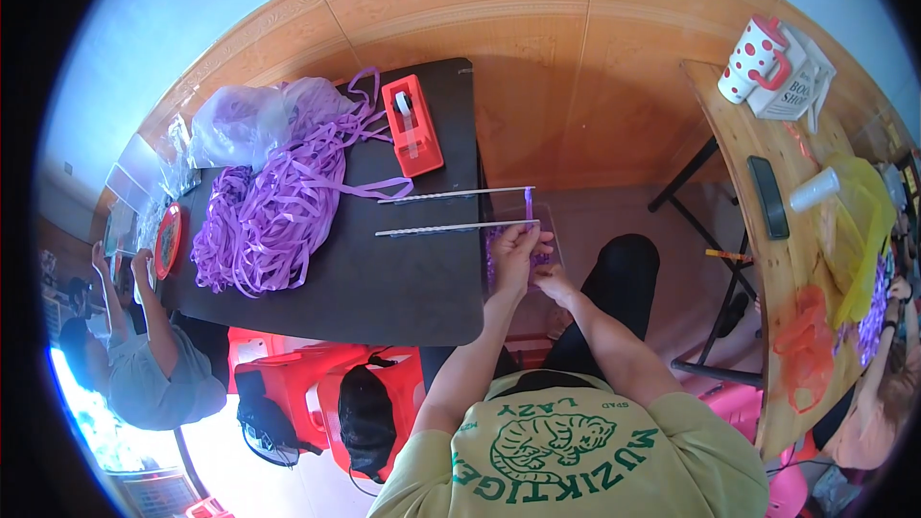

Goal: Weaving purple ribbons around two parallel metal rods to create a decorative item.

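Two thin metal rods (456, 196) lie parallel on the black table and stick out past its right edge. A short purple ribbon (529, 204) spans their free ends. My left hand (516, 257) is closed just below the nearer rod's tip, its fingers pinching the ribbon's lower part. Close beside it, lower right, my right hand (554, 282) has its fingers curled together; what they hold is too small to make out. Beneath both hands is a clear plastic box (560, 238) with purple pieces inside, partly hidden by them.
On the black table (413, 297) lie a heap of purple ribbon (278, 216), a plastic bag (245, 125) and a red tape dispenser (413, 125). Red chairs (393, 393) stand below. A wooden table (739, 144) at right bears a phone (767, 197) and spotted tumbler (751, 62). People sit at both sides.
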### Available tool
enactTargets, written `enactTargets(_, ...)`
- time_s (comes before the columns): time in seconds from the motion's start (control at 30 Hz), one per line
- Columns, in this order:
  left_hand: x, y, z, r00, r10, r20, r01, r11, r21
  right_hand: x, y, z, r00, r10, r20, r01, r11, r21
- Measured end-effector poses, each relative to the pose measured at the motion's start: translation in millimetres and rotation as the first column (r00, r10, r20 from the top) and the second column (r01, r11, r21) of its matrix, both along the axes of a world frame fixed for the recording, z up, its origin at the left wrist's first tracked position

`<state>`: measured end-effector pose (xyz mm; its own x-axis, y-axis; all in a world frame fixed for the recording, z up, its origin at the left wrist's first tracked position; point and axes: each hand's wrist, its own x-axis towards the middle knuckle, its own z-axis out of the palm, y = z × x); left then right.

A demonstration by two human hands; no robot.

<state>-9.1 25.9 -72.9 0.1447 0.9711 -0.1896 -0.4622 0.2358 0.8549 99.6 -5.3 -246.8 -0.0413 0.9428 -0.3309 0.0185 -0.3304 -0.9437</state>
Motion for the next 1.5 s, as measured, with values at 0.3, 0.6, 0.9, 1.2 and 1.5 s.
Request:
enactTargets(0.3, -11, -23, -54, 0.98, -0.003, -0.201, 0.013, 0.999, 0.047, 9, 2, -25, 0.974, -0.083, -0.21, 0.071, 0.995, -0.066)
enactTargets(0.6, -34, -34, -121, 0.878, -0.086, -0.471, 0.177, 0.972, 0.153, 6, 6, 7, 0.992, -0.09, -0.091, 0.071, 0.98, -0.187)
enactTargets(0.9, -41, -44, -153, 0.793, -0.151, -0.59, 0.223, 0.974, 0.05, 7, 11, 34, 0.981, -0.115, -0.157, 0.086, 0.98, -0.177)
enactTargets(1.2, -44, -45, -172, 0.762, -0.074, -0.643, 0.175, 0.98, 0.095, 2, 48, 69, 0.991, -0.011, -0.135, 0.054, 0.948, 0.313)
enactTargets(1.5, -50, -48, -175, 0.805, -0.127, -0.58, 0.19, 0.981, 0.048, -3, 38, 42, 0.992, -0.014, 0.123, -0.029, 0.941, 0.338)
